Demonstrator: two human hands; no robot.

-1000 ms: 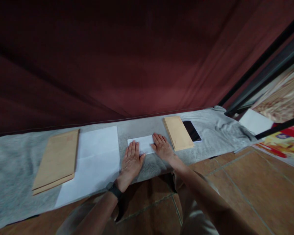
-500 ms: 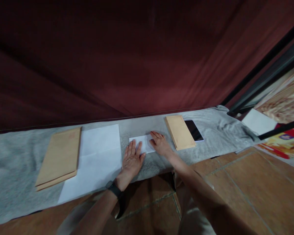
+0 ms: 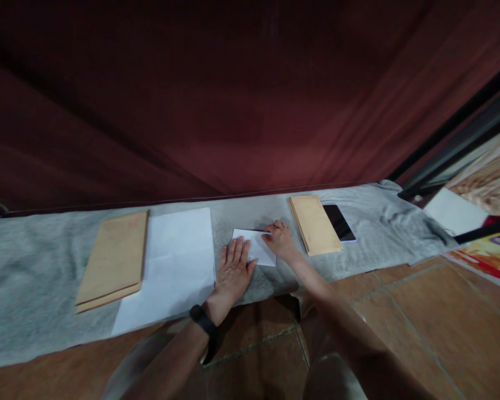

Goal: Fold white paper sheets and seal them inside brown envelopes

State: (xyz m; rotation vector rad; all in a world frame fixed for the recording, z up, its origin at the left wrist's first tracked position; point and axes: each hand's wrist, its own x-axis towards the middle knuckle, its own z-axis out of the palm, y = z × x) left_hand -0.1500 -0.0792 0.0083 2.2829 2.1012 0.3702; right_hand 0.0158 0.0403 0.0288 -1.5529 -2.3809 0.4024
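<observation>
A small folded white paper (image 3: 263,251) lies on the grey cloth in the middle of the head view. Across its left part my left hand (image 3: 234,271) rests flat, fingers spread; a dark watch is on that wrist. At the paper's upper right corner, my right hand (image 3: 280,241) has curled fingers, with thumb and fingertips gripping the edge. Left of my hands a large white sheet (image 3: 179,261) lies flat, partly under a brown envelope stack (image 3: 114,255). Just right of my right hand is a smaller stack of tan envelopes (image 3: 316,225).
The grey cloth (image 3: 379,222) covers a long narrow surface against a dark red curtain (image 3: 241,111). A dark-screened phone (image 3: 339,223) lies partly behind the tan envelopes. Black bars and a printed colourful sheet (image 3: 489,253) are at the right, above a tiled floor (image 3: 404,311).
My right hand has gone from lying over the paper's right part to curled fingers at its upper right corner. More of the paper shows. My left hand stays flat on it.
</observation>
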